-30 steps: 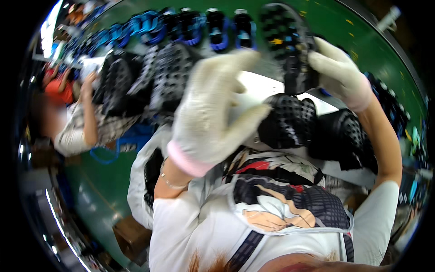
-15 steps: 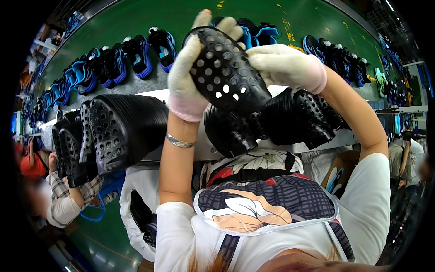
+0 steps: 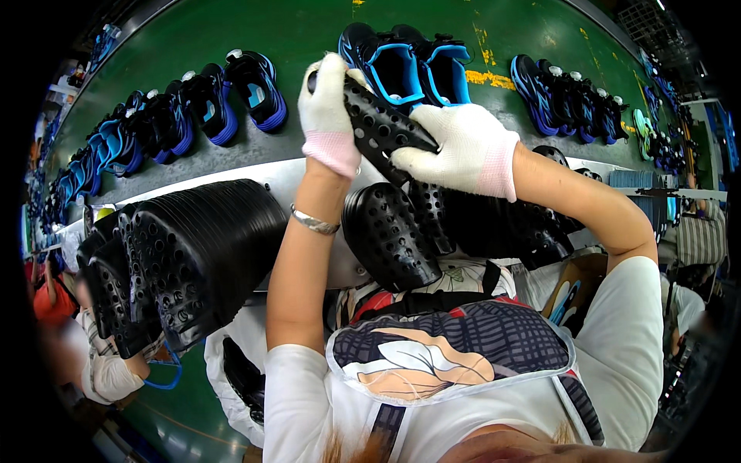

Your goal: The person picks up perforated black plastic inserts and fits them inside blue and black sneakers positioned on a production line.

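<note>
A black plastic shoe insert (image 3: 380, 127), curved and full of round holes, is held up between both gloved hands above the edge of the work table. My left hand (image 3: 324, 104), in a white glove with a pink cuff, is closed round its left end. With thumb and fingers, my right hand (image 3: 463, 148) grips the other end. Just beyond the hands stands a pair of black and blue shoes (image 3: 401, 69). Below the held piece lies a nested stack of similar inserts (image 3: 392, 235), and a larger stack (image 3: 208, 247) leans to the left of my forearm.
Rows of black shoes with blue and purple soles stand on the green line at left (image 3: 212, 104) and right (image 3: 532, 92). More inserts (image 3: 266, 378) lie in a white bag at lower left. A cardboard box (image 3: 583, 282) is by my right side. Other people sit at both sides.
The insert has turned from showing its broad face to a steeper slant. My left fingers have folded over its end, and my right hand has come lower. The view has shifted slightly.
</note>
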Motion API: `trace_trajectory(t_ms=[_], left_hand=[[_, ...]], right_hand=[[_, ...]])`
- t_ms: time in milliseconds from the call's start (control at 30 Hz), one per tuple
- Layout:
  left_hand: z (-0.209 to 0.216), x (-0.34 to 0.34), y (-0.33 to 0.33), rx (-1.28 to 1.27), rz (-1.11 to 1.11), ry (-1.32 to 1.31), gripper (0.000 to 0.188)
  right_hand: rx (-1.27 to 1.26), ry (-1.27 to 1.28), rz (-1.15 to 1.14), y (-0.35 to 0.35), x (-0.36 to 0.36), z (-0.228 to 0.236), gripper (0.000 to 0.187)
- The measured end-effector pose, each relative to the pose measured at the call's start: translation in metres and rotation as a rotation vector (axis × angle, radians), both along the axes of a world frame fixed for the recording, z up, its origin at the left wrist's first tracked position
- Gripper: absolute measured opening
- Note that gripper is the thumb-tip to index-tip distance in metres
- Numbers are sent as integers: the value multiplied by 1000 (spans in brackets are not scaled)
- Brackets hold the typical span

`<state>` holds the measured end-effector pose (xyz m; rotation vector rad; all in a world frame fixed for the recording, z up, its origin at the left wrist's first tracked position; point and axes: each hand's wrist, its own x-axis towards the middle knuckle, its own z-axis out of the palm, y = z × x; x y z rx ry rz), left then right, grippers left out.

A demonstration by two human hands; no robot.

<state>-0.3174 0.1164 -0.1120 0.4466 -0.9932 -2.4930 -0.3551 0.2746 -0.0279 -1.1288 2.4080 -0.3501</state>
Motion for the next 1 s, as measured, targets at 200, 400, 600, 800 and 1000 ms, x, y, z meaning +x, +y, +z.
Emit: trace_trajectory(t_ms=[200,400,600,800,1000], left_hand=[[-37,-12,-12,-467,-204,-266,45],[-29,7,-11,-1135,-463,-248,34],[-69,6,-6,-1436,-275,6,42],[-68,-14,5,-1465,-520,-309,39],[-48,-48,9,-1575,-888,-612,37]], right_hand=[[260,20,-22,-3,-42,11,50],[332,-135,-28,-12,-107,5,53],[462,-228,-102,-30,-124,20,48],[473,169,52,-56,-116,-12,61],[433,383,-22,-96,-94,-89,29]])
